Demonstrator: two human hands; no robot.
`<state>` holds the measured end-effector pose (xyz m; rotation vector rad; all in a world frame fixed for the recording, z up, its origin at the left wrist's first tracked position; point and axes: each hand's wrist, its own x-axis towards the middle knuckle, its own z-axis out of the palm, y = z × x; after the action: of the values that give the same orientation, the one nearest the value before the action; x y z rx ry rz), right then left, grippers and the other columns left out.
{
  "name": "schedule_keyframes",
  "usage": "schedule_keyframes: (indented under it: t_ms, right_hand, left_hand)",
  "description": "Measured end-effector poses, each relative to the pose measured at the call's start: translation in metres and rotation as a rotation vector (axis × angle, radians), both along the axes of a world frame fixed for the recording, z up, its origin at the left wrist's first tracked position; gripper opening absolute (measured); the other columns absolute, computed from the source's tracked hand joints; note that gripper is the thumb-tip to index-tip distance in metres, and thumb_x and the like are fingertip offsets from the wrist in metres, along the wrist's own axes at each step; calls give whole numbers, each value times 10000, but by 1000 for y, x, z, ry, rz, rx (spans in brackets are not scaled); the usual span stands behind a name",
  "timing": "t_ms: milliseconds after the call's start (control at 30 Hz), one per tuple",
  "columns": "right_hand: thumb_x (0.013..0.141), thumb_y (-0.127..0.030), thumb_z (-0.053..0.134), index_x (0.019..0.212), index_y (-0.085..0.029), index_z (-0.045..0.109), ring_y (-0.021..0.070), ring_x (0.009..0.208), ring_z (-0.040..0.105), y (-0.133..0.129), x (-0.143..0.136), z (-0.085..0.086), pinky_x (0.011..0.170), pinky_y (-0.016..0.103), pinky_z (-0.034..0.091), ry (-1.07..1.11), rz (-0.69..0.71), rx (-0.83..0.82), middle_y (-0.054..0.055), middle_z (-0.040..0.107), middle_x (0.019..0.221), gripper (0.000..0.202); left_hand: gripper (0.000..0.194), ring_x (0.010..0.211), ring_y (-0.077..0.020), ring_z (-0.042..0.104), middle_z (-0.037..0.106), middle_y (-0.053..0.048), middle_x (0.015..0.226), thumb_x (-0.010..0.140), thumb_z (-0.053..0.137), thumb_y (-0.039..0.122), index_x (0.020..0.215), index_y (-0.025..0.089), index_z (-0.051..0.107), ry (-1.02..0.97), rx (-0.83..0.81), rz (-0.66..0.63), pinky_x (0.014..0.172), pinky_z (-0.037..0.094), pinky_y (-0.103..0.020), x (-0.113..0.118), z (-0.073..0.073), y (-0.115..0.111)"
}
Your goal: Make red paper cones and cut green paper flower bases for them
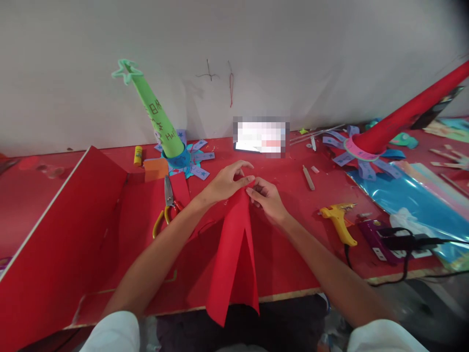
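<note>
because the red sheet (224, 274) is curled into a narrow cone whose edges spread apart lower down, we seem to need both hands at its tip. our left hand (234, 180) pinches the top between thumb and fingers, while our right hand (266, 196) grips the edge just beside it, fingertips bent in; together they probably stop the curl from springing loose. the sheet slopes toward us, its wide end reaching past the near edge of the red table (289, 239), likely so that the tip sits within easy reach. the scissors (168, 191) lie by our left forearm, handles toward us, and the yellow glue gun (339, 225) rests on the right, both handy, we judge. a green cone (156, 110) and a red cone (410, 115) stand farther back, well apart from our hands.
</note>
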<state>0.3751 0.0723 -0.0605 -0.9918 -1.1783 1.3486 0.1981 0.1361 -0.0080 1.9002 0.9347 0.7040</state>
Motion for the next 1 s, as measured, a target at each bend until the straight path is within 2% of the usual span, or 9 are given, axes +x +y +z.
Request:
schedule_keyframes:
  t_ms: [67,233,367,567,700,767,833,900,1000]
  right_hand:
    - [800,-655,891,789,-247,586,91,487,384,0,0,1,477,261,264,31,-4,-30,-70,536,590,510]
    - [750,-657,921,798,-245,611,92,492,406,0,1,3,463,245,258,38,-23,-90,-71,540,592,518]
    - [758,-617,923,764,-247,576,98,506,417,0,1,0,470,248,272,73,-12,-111,-67,543,601,507]
    - [796,-601,890,782,-252,577,111,542,427,0,2,-4,498,255,300,95,6,-111,-61,537,629,469]
    - [827,-603,863,787,-256,559,124,562,430,-1,4,-6,521,262,327,82,-2,-105,-56,517,643,464]
    - [838,-587,862,802,-257,546,126,572,437,-2,5,-6,536,263,349,108,-8,-121,-54,513,673,458]
    - [848,-563,860,814,-258,522,128,586,452,-2,5,-6,553,266,373,150,-11,-133,-51,510,713,456]
    - [856,-560,847,813,-262,487,136,594,459,-3,6,-6,564,274,393,156,-14,-129,-48,500,732,469]
    - [868,-588,817,811,-271,455,149,594,453,-2,6,-5,563,287,404,115,-23,-118,-44,498,731,484]
  left_hand:
    - [511,823,-183,589,639,-24,889,1002,658,472,1418,179,624,12,-31,-32,756,461,-320,-4,2,0]
    - [661,824,-172,597,673,-48,987,950,688,349,1572,203,517,43,-125,-111,701,463,-291,-16,11,3]
    - [638,806,-162,594,678,-38,959,909,717,319,1521,201,577,43,-140,-115,715,467,-290,-20,14,6]
    - [528,814,-162,564,626,-23,923,849,799,389,1328,189,697,39,-73,-33,740,469,-297,-18,16,7]
    - [432,971,-182,615,714,-82,1154,895,728,318,1312,208,705,28,-73,-67,867,510,-320,-21,24,4]
    - [426,1038,-183,627,711,-99,1319,902,689,260,1326,222,699,26,-90,-121,912,518,-326,-23,29,2]
    - [435,1071,-184,627,691,-103,1395,899,684,248,1333,227,696,21,-104,-147,923,525,-324,-25,32,2]
    - [441,1065,-187,622,698,-99,1342,891,721,282,1329,224,701,15,-106,-134,916,531,-323,-26,33,2]
    - [514,961,-178,616,700,-70,1131,857,798,341,1346,222,697,17,-103,-74,847,527,-310,-26,32,4]
